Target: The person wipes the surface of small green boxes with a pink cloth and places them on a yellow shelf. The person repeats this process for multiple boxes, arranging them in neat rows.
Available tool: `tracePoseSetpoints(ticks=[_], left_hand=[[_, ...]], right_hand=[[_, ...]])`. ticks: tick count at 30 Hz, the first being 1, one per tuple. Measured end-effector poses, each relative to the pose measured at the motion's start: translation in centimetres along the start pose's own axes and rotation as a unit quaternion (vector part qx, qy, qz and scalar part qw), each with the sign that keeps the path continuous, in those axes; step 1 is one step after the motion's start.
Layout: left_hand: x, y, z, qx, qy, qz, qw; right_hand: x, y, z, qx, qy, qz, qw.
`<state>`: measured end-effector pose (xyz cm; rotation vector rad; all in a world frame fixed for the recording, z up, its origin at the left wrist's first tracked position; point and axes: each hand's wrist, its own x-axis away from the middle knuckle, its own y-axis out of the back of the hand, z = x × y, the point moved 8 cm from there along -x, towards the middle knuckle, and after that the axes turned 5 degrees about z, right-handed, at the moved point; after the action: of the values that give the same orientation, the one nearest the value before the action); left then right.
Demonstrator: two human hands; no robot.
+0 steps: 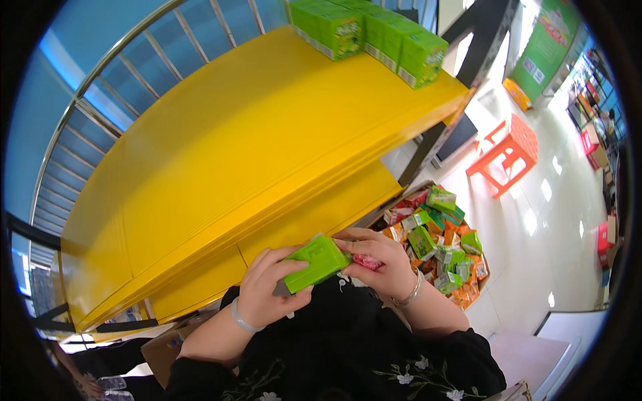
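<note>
My left hand (273,283) grips a small green carton (317,263) in front of my chest, its thumb lying on the upper face. At the carton's right end, my right hand (376,258) touches it with the fingertips and keeps a crumpled pink-red item (367,261) against the palm; what that item is, I cannot tell. Both hands are just this side of the yellow shelf (225,150). At its far right end stand rows of similar green cartons (346,32).
A large cardboard box (484,285) of mixed green, orange and red cartons (441,240) stands right of my hands. Beyond it is an orange plastic stool (511,150). Metal railing (145,37) runs behind the shelf. Part of another person's hand (90,386) shows at lower left.
</note>
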<state>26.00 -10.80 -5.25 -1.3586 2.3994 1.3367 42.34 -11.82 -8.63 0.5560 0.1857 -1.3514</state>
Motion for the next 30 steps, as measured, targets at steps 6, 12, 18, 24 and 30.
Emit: tracePoseSetpoints(ticks=[6,12,18,24,30], left_hand=[[-0.2,6.9,-2.5,-0.065,-0.018,-0.019,0.998],[-0.4,13.1,-0.7,-0.026,0.059,-0.048,0.997],[-1.6,19.0,3.1,0.071,0.143,-0.064,0.985],[-3.7,24.1,6.3,0.182,0.152,-0.106,0.966],[-2.4,28.7,14.5,0.236,0.213,-0.215,0.924]], right_hand=[[-4.8,-2.1,5.6,0.026,0.07,0.025,0.997],[-9.9,-5.3,7.8,0.0,0.099,0.007,0.995],[-15.6,-8.4,9.2,0.05,0.037,0.008,0.998],[-22.8,-11.9,9.2,0.096,0.042,0.007,0.994],[-30.6,-16.4,8.6,0.149,-0.001,0.047,0.988]])
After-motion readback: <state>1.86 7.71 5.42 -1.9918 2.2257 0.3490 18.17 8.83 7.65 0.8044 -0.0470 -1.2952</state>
